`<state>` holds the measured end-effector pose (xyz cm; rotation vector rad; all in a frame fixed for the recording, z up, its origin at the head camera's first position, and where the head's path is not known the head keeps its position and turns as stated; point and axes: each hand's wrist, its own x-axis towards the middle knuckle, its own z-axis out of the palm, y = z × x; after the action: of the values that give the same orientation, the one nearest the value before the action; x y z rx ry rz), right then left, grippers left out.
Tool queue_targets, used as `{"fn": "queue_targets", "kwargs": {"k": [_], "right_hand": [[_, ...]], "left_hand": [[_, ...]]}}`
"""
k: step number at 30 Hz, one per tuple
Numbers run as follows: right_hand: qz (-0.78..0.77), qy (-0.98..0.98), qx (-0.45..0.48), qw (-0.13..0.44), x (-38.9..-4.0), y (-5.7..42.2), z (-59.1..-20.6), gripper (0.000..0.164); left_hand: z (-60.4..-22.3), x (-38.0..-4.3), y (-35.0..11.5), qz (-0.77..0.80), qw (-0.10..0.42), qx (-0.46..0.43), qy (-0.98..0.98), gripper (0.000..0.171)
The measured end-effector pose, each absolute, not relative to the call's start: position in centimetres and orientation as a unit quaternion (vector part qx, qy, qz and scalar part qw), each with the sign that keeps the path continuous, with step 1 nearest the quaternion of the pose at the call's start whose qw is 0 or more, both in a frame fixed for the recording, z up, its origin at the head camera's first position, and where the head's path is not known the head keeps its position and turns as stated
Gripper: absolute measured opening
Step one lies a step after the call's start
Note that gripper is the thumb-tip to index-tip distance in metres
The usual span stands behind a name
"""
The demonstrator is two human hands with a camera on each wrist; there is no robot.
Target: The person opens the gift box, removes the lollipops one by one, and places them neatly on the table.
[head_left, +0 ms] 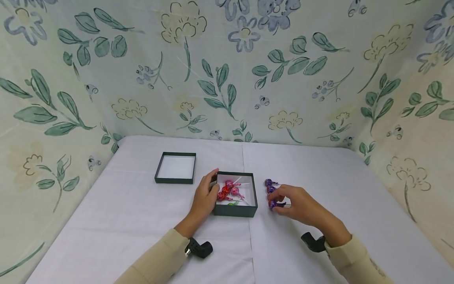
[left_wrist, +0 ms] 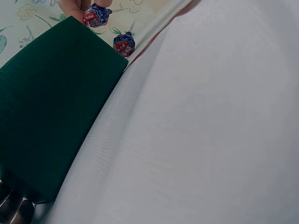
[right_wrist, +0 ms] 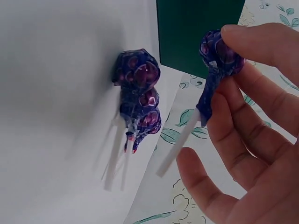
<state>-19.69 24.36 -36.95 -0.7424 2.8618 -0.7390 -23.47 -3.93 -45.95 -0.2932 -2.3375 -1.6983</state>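
My left hand [head_left: 205, 196] holds the left side of an open dark green box [head_left: 235, 211] with a white inside. Several lollipops [head_left: 235, 191] in red and pink wrappers lie in it, with a green-wrapped one near the front wall. To the right of the box, my right hand [head_left: 301, 205] pinches a purple-wrapped lollipop [right_wrist: 224, 53] by its candy end, thumb against fingers. It is raised off the table, its white stick pointing down. Other purple-wrapped lollipops [right_wrist: 140, 70] lie in a row beside that hand, sticks pointing the same way.
The box's lid [head_left: 175, 181], dark green with a white inside, lies open side up at the back left of the white-covered table [head_left: 117, 221]. Flower-patterned cloth [head_left: 227, 94] hangs behind the table and along both sides.
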Motion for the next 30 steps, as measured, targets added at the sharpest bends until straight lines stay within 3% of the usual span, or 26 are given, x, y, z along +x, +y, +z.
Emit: {"fn": "queue_targets", "kwargs": {"k": [9, 19, 30], "right_hand": [[-0.225, 0.949, -0.213, 0.064, -18.8, 24.7, -37.5, 0.026], [-0.188, 0.956, -0.221, 0.041, -18.2, 24.7, -38.8, 0.025], [-0.090, 0.963, -0.250, -0.054, -17.8, 24.3, -39.1, 0.024]], "left_hand": [[-45.9, -23.6, -3.9, -0.582, 0.104, -0.092, -0.801, 0.050], [-45.9, -23.6, -4.0, -0.587, 0.101, -0.091, -0.798, 0.050], [-46.1, -23.6, -3.8, -0.585, 0.099, -0.084, -0.801, 0.049]]}}
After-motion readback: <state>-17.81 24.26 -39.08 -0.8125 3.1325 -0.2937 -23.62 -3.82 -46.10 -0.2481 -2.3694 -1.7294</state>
